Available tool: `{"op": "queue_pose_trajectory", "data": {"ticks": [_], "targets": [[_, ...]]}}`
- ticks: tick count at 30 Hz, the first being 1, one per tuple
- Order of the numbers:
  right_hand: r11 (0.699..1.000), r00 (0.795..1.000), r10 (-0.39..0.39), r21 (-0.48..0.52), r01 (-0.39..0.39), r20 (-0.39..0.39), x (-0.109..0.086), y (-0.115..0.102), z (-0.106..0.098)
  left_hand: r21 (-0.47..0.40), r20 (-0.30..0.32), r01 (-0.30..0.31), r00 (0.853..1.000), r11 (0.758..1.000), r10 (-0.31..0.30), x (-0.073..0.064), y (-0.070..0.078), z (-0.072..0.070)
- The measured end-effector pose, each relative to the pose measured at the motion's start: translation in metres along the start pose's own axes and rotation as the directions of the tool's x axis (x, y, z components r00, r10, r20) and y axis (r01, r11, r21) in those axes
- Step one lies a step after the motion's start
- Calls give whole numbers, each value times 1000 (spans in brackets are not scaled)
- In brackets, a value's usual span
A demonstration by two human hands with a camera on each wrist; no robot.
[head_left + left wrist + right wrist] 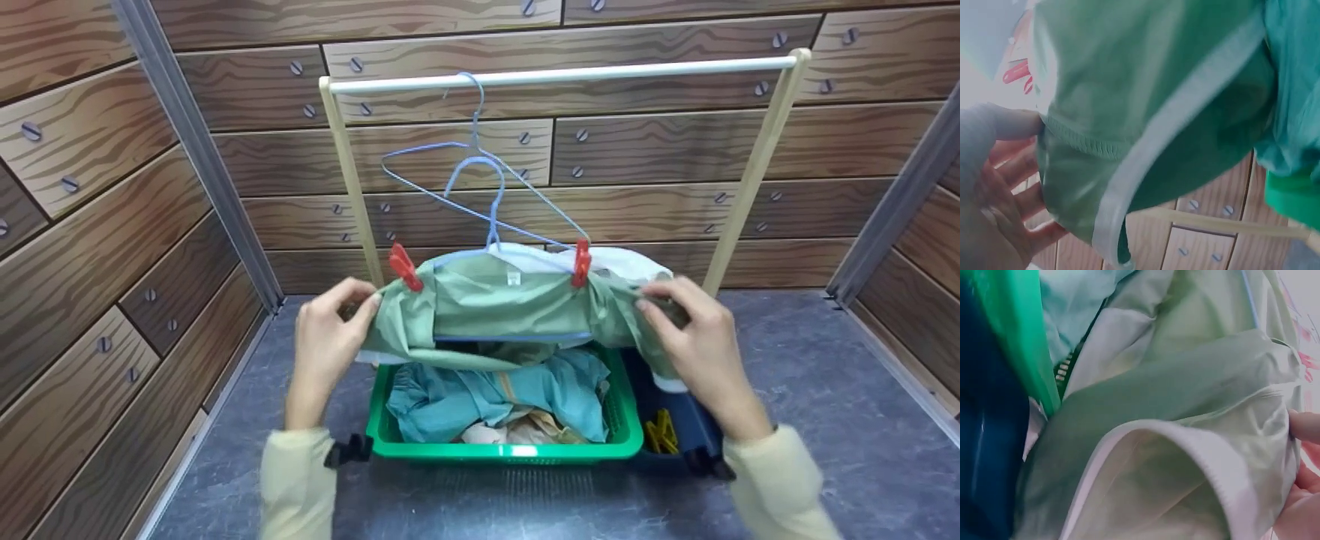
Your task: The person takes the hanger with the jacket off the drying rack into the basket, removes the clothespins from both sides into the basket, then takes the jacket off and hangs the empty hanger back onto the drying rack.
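A light green jacket (495,304) with white-edged sleeves hangs folded over a blue hanger (495,202), above a basket. One red clothespin (406,267) clips it on the left, another red clothespin (581,263) on the right. My left hand (330,330) pinches the left sleeve between thumb and fingers; in the left wrist view its white cuff (1145,152) gapes below. On the other side my right hand (701,334) pinches the right sleeve near its top edge. The right wrist view shows that sleeve's white cuff (1224,467) and zip teeth (1063,371) beside it.
A second blue hanger (480,112) hangs from the white rail (637,70) of a rack behind. Below the jacket stands a green basket (510,451) holding teal clothing (487,397). Right of it is a dark blue bin (694,416) with yellow clothespins (661,433).
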State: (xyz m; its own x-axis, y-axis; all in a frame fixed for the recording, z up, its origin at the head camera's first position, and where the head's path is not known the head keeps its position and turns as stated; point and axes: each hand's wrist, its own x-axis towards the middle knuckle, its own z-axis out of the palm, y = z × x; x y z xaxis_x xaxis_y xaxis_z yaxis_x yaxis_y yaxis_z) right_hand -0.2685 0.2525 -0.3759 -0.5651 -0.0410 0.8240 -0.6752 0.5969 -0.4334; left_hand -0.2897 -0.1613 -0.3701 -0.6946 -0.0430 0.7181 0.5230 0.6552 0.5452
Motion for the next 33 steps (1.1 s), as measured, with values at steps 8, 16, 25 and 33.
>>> {"op": "queue_pose_trajectory", "data": {"ticks": [8,16,25,33], "targets": [[994,994,108,12,-108,7,-24,-8,4,-69,-28,48,998,996,-50,-28,0,1],[990,990,138,9,-138,-8,-35,-31,6,-129,-11,86,996,988,-88,-42,-5,4],[985,984,172,-17,-172,55,-30,-50,-1,-186,56,134,991,973,-125,-44,-4,11],[987,982,148,50,-155,120,-33,-43,16,-184,68,133,990,974,-122,-53,-3,12]]}}
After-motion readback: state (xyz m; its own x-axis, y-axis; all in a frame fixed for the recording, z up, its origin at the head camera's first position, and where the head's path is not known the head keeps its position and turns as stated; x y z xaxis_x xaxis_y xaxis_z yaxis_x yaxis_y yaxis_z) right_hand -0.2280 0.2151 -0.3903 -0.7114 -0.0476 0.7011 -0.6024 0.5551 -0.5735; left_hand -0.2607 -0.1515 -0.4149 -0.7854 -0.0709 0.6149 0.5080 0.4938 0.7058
